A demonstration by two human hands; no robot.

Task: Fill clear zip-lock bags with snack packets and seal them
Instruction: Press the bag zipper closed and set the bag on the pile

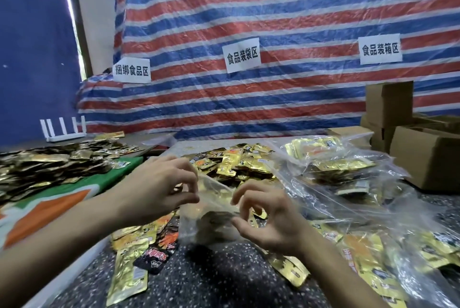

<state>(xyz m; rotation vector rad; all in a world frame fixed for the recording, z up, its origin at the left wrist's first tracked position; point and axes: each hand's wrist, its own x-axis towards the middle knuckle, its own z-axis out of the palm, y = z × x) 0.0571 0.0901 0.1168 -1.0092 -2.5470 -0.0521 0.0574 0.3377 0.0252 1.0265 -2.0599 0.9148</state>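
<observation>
The left hand (161, 183) and right hand (268, 218) had their fingers clamped on the clear bag (206, 226) at its mouth, probably opening it. Next, the packets (239, 163) would need loading.

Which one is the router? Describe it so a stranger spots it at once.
Start at the blue wall on the far left and drop to its foot. There, behind the heap of gold snack packets, stands the router: a flat white box with a row of upright antennas, the only white thing among shiny foil.

Three signs (242, 55); one router (65, 131); left hand (159, 183), right hand (268, 218): two; snack packets (239, 161) uncounted.
</observation>
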